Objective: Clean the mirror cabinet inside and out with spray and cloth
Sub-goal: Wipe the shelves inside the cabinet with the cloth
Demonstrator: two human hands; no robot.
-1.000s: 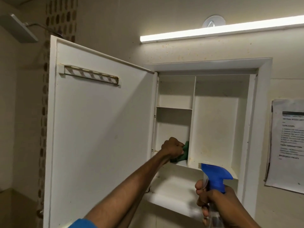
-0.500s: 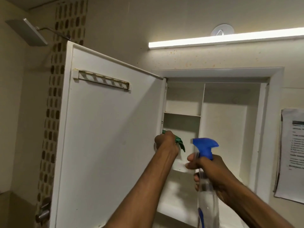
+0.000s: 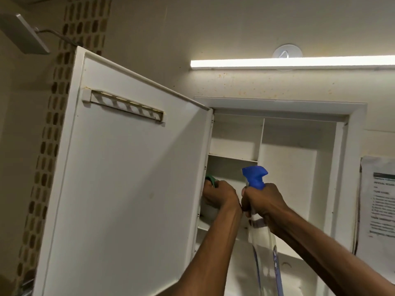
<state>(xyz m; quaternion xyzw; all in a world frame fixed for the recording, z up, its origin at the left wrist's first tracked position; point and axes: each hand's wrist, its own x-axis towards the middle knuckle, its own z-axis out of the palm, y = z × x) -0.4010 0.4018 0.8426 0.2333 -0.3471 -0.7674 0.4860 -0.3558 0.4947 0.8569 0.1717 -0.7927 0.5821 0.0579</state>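
Two hands are up at the open cabinet [image 3: 277,116]: the left hand [image 3: 220,197] has its fingers curled round one green cloth [image 3: 210,180], pushed against the hinge edge beside the door [image 3: 128,189], likely to wipe that seam. The right hand [image 3: 265,201] wraps the neck of one spray bottle [image 3: 255,178], blue nozzle aimed into the left compartment, probably ready to wet it. One shelf [image 3: 233,158] and one upright divider [image 3: 261,142] show inside, all bare
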